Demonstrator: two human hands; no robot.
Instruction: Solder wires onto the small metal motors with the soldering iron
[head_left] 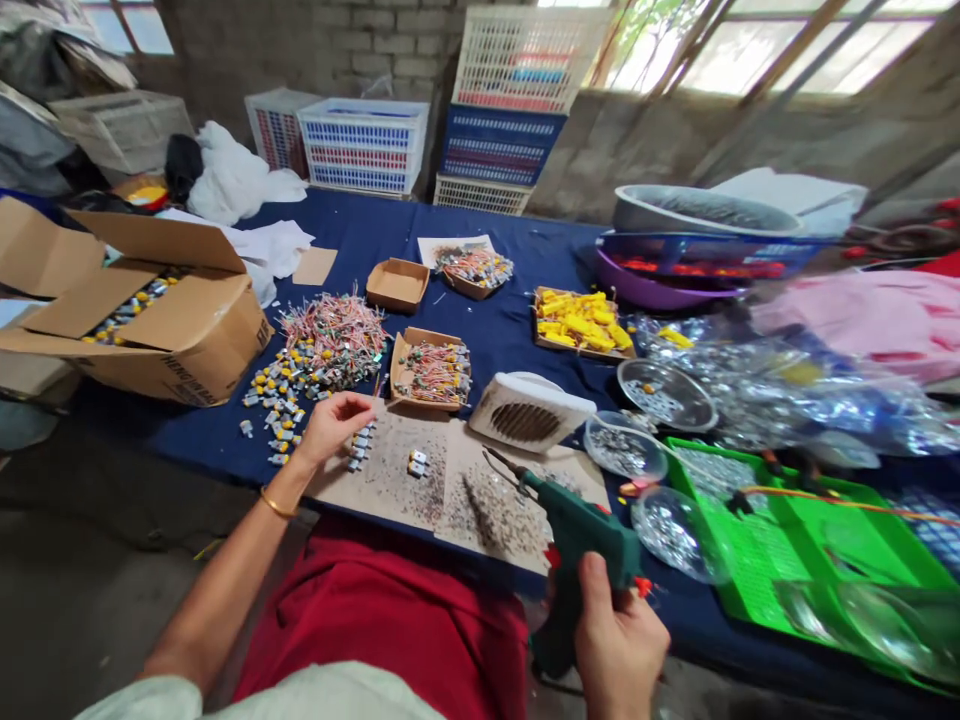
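Note:
My right hand (622, 630) is wrapped round the grip of a dark green soldering gun (589, 525), its thin tip pointing up and left above the spattered cardboard (525, 500). Fingers pinched, my left hand (337, 425) is over the cardboard's left end; what the fingertips hold is too small to name. Just beside them lies a row of small motors (360, 448). A pair of motors (418, 462) sits apart on the cardboard. Behind are a small box of wired parts (431, 372) and a white-framed fan (529, 410).
Loose motors (281, 410) and a pile of wired parts (330, 335) lie at left, near a large carton (187, 335). Yellow parts (581, 320), metal bowls (667, 395) and green trays (795, 560) are at right. A cable (847, 500) crosses the trays.

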